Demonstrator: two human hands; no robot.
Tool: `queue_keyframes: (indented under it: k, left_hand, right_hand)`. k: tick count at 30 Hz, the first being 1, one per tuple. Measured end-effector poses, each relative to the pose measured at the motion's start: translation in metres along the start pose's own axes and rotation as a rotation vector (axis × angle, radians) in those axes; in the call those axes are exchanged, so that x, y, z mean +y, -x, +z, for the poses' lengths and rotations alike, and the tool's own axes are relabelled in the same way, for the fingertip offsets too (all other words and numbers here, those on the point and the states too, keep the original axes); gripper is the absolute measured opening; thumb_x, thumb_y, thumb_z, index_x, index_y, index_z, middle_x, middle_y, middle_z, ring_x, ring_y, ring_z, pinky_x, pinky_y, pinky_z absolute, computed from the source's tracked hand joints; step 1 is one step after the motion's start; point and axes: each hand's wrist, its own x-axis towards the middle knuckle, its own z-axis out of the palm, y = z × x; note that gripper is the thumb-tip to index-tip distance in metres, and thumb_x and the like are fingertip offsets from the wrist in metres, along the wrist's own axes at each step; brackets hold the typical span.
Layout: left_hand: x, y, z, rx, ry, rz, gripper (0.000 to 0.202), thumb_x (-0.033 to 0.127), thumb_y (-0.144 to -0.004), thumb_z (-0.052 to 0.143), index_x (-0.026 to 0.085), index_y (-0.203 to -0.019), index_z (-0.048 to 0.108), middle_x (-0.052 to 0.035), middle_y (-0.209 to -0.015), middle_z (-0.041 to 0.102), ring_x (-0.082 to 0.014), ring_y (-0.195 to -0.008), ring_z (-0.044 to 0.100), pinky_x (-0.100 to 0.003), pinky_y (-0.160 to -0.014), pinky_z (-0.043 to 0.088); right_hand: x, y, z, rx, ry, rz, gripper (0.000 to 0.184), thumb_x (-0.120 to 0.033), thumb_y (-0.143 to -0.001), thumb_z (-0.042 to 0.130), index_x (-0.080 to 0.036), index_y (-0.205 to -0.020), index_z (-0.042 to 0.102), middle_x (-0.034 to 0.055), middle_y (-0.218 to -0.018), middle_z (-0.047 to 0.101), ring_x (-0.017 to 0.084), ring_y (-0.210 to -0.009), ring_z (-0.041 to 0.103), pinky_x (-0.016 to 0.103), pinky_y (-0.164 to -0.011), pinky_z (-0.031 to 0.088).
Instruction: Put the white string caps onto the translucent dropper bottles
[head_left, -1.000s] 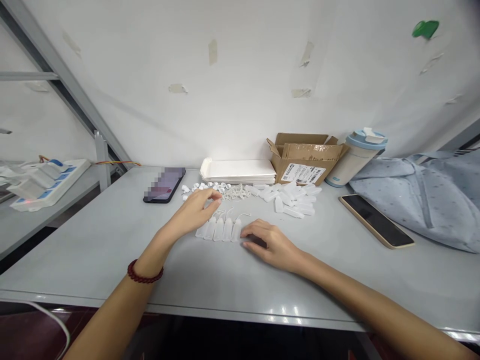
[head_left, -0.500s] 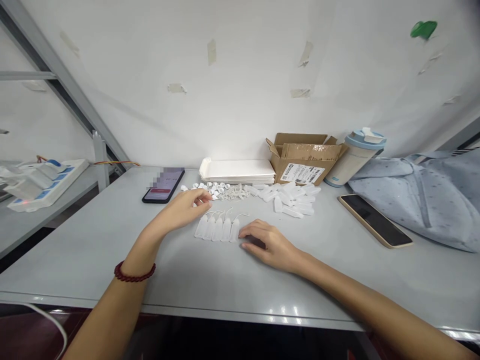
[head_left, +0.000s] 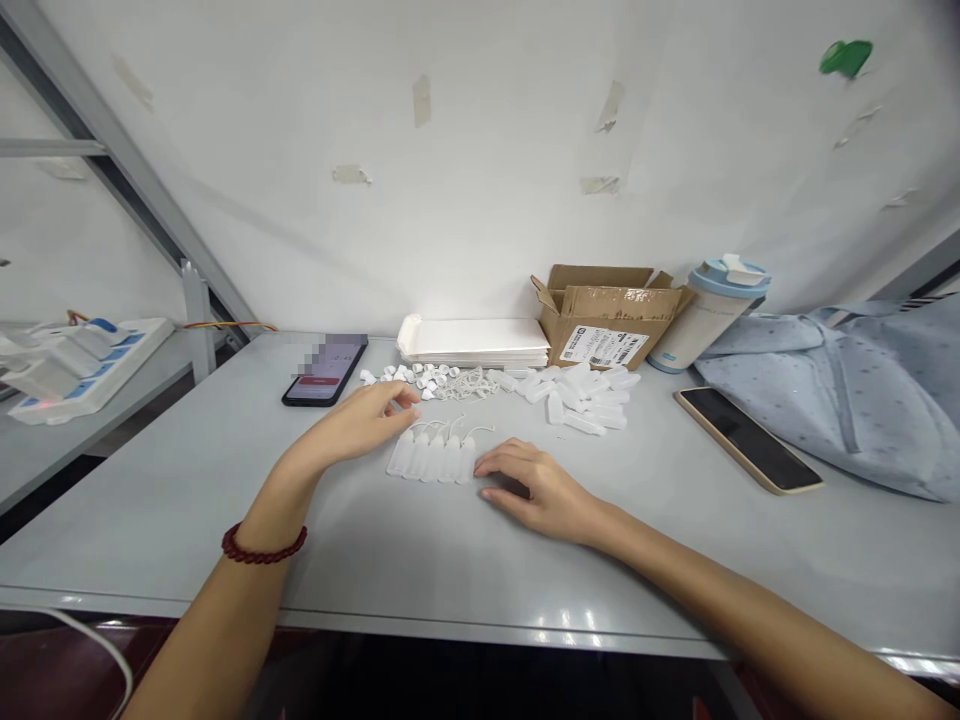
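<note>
Several translucent plastic sleeves with white string loops (head_left: 431, 457) lie side by side in a row on the grey table (head_left: 405, 560). My left hand (head_left: 367, 420) is at the upper left of the row, fingers loosely curved and apart, with nothing seen in them. At the right end of the row rests my right hand (head_left: 529, 485); its thumb and fingers are apart and the fingertips are close to the last sleeve. Whether they touch it I cannot tell. Behind the row are small white caps (head_left: 427, 380), a heap of white strings (head_left: 476, 384) and a pile of loose translucent sleeves (head_left: 589, 395).
A stack of white envelopes (head_left: 472, 342) and an open cardboard box (head_left: 611, 325) stand against the wall. To the right are a tumbler (head_left: 701, 315), a phone (head_left: 750, 440) and a grey-blue bag (head_left: 847, 400). Another phone (head_left: 326, 370) lies left, beyond it a power strip (head_left: 97, 370).
Almost nothing differs. The whole view has shifted very slightly, and both hands hold nearly the same pose beside the row of sleeves.
</note>
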Motion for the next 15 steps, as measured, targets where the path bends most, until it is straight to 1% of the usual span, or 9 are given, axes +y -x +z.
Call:
queue_keyframes:
  k: [5, 8, 12, 15]
  left_hand:
    - [-0.007, -0.009, 0.007, 0.176, -0.079, 0.043, 0.024, 0.033, -0.084, 0.042, 0.020, -0.093, 0.061, -0.0053, -0.099, 0.066, -0.0220, -0.087, 0.061, -0.034, -0.076, 0.048]
    - [-0.010, -0.016, 0.013, 0.265, -0.135, 0.082, 0.026, 0.025, -0.084, 0.038, 0.017, -0.094, 0.060, -0.0079, -0.099, 0.065, -0.0221, -0.087, 0.060, -0.035, -0.080, 0.047]
    - [-0.013, -0.026, 0.020, 0.341, -0.183, 0.148, 0.032, 0.018, -0.083, 0.034, 0.014, -0.100, 0.061, -0.0105, -0.105, 0.064, -0.0252, -0.101, 0.056, -0.039, -0.090, 0.044]
    - [-0.015, -0.033, 0.024, 0.356, -0.226, 0.219, 0.036, 0.016, -0.084, 0.031, 0.012, -0.104, 0.061, -0.0117, -0.110, 0.063, -0.0264, -0.111, 0.049, -0.040, -0.097, 0.039]
  right_hand:
    - [0.000, 0.000, 0.000, 0.001, 0.000, 0.005, 0.014, -0.018, -0.086, 0.056, -0.018, -0.098, 0.061, 0.0092, -0.099, 0.067, 0.021, -0.096, 0.059, 0.038, -0.085, 0.049]
    - [0.001, 0.000, 0.000, 0.009, -0.003, 0.005, 0.013, -0.018, -0.086, 0.056, -0.017, -0.098, 0.061, 0.0092, -0.099, 0.067, 0.021, -0.095, 0.059, 0.038, -0.085, 0.049]
    - [0.002, 0.000, -0.001, 0.021, -0.013, 0.012, 0.012, -0.017, -0.086, 0.055, -0.017, -0.097, 0.061, 0.0088, -0.096, 0.068, 0.020, -0.093, 0.060, 0.036, -0.083, 0.049]
    - [0.002, -0.001, -0.002, 0.029, -0.018, 0.010, 0.012, -0.017, -0.087, 0.054, -0.016, -0.096, 0.062, 0.0091, -0.094, 0.068, 0.020, -0.091, 0.060, 0.035, -0.081, 0.050]
